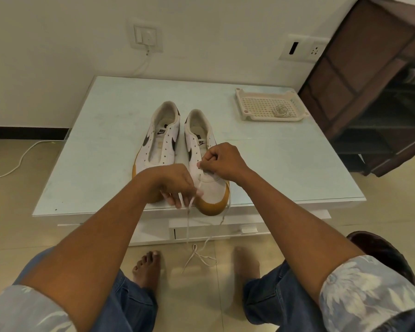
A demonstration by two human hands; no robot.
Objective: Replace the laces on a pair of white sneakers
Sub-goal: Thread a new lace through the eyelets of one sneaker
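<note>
Since only the lowest eyelets of the right-hand white low-top sneaker with the gum-yellow toe (211, 188) seem to carry any lace, I judge the job barely begun. The thin white flat lace (188, 222) runs from near that toe, and its long ends drop over the front edge of the white glass-topped counter (285, 164) to the tiled floor, where they lie looped. My left hand (175, 185) pinches one strand just off the toe; my right hand (222, 161) pinches the other by the eyelet row, fingers curled on it. The second white sneaker with black side marks (162, 144), just beside the first, shows bare eyelets, so all of it is left. Well apart on the counter sits a cream perforated plastic tray (256, 103) holding a small coiled lace (280, 110); old or new, I cannot tell. I see nothing crowding the hands, though the trailing ends near my bare foot (146, 267) could snag.
</note>
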